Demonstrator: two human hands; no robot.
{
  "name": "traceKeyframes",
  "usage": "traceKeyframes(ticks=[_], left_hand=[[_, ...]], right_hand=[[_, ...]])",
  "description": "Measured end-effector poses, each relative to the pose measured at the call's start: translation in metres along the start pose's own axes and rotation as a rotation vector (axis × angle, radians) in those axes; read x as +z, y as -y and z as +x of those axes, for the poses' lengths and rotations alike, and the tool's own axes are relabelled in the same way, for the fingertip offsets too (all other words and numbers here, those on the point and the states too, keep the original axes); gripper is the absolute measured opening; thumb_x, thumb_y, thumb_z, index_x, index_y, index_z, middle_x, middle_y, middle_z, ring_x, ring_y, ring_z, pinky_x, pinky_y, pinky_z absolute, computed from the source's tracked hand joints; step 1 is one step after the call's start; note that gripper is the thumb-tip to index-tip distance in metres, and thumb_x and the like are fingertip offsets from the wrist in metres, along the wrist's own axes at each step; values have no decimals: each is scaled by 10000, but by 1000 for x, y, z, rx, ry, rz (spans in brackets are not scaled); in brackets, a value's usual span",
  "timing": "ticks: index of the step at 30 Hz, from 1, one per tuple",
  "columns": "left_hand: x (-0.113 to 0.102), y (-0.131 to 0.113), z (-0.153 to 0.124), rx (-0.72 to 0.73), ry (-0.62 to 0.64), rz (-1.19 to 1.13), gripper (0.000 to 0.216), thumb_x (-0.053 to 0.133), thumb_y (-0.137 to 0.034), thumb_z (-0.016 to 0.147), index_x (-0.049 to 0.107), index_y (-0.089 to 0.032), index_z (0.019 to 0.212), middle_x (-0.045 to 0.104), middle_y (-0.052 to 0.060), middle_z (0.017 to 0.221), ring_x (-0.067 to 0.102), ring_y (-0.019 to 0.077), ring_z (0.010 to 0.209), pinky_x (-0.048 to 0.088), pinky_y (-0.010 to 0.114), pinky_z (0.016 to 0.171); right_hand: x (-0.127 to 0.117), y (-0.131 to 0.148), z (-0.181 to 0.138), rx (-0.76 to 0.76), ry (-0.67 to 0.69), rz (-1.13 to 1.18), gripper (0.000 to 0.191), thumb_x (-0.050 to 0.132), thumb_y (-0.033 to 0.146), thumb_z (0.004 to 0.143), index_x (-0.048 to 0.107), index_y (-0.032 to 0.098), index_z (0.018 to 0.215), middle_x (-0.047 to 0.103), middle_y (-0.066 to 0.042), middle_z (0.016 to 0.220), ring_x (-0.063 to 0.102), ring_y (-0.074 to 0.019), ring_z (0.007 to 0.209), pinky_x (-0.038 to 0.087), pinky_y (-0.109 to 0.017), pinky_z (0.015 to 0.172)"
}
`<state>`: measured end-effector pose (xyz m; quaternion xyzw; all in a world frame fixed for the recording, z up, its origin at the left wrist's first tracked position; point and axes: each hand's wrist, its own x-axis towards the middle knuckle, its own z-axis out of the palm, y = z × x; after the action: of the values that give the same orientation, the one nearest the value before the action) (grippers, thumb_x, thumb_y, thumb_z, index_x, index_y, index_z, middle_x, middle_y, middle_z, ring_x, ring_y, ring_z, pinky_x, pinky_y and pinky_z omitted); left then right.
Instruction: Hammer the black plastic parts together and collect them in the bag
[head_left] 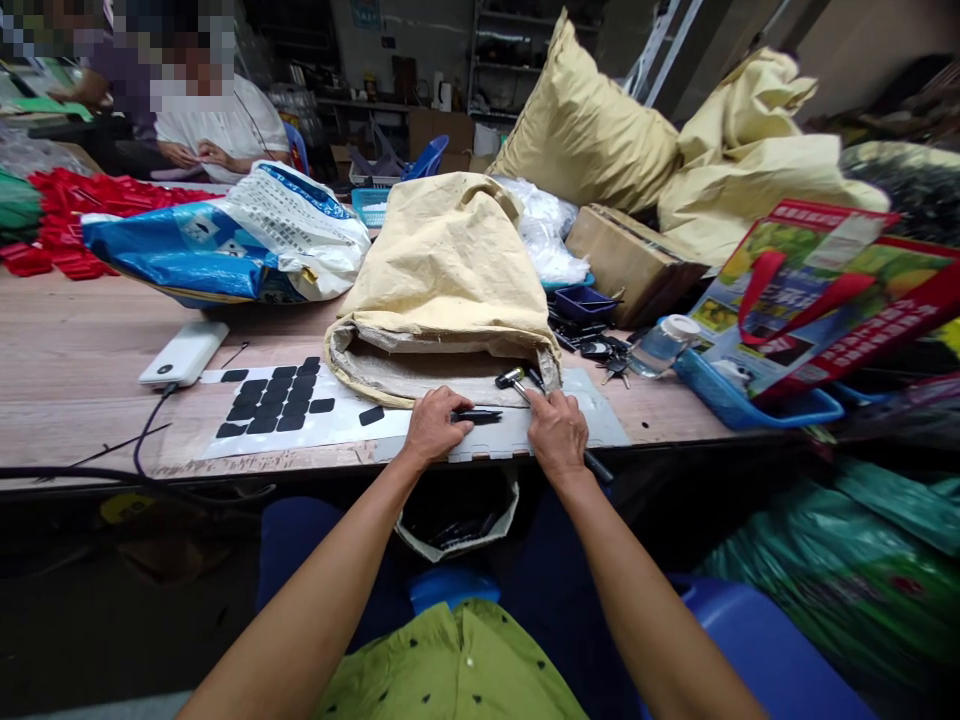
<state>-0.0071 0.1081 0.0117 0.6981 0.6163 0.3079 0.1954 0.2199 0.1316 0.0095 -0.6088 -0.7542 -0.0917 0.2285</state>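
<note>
My left hand is closed on a slim black piece whose pointed end sticks out to the right. Wrapped round a small hammer is my right hand; the metal head points up and left, and the dark handle end shows below the palm. Both hands rest over a grey sheet at the table's front edge. Just beyond them lies a cream cloth sack, its mouth facing me. A white sheet with several black rounded-square stickers is left of my left hand.
A white power bank with a cable lies at the left, near a blue-and-white bag. To the right are keys, a bottle and a blue tray. Below the edge hangs a container of dark pieces. A co-worker sits opposite.
</note>
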Motion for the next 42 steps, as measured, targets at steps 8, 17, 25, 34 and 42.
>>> traceKeyframes(ticks=[8, 17, 25, 34, 42], left_hand=[[1, 0, 0, 3, -4, -27, 229, 711, -199, 781, 756, -265, 996, 652, 15, 940, 590, 218, 937, 433, 387, 908], [0, -5, -3, 9, -13, -1, 331, 688, -146, 741, 748, -261, 1046, 652, 32, 1000, 599, 246, 1024, 424, 416, 921], [0, -3, -1, -8, -2, -39, 185, 710, -169, 792, 725, -242, 961, 672, 23, 962, 598, 231, 986, 411, 403, 905], [2, 0, -3, -10, -17, -58, 171, 686, -210, 851, 750, -263, 1001, 664, 32, 973, 602, 238, 1028, 414, 406, 920], [3, 1, -3, 15, 6, 14, 167, 613, -227, 926, 727, -255, 1045, 652, 46, 999, 590, 242, 1043, 404, 403, 896]], right_hand=[[4, 7, -4, 33, -67, -4, 369, 476, 146, 950, 730, 277, 1183, 615, -105, 1025, 472, -228, 881, 343, -343, 717], [4, 3, -4, 19, -44, 0, 403, 474, 135, 938, 709, 279, 1232, 623, -103, 1011, 476, -237, 886, 349, -340, 724], [4, 4, -2, 8, -68, -11, 383, 473, 152, 947, 717, 269, 1217, 634, -96, 1003, 486, -228, 873, 356, -340, 731], [4, 3, -3, 15, -52, -6, 416, 473, 133, 927, 707, 273, 1242, 634, -91, 1005, 478, -225, 867, 348, -336, 728], [3, 4, -4, 26, -38, 4, 414, 485, 130, 923, 696, 274, 1250, 638, -89, 1013, 484, -227, 877, 346, -334, 727]])
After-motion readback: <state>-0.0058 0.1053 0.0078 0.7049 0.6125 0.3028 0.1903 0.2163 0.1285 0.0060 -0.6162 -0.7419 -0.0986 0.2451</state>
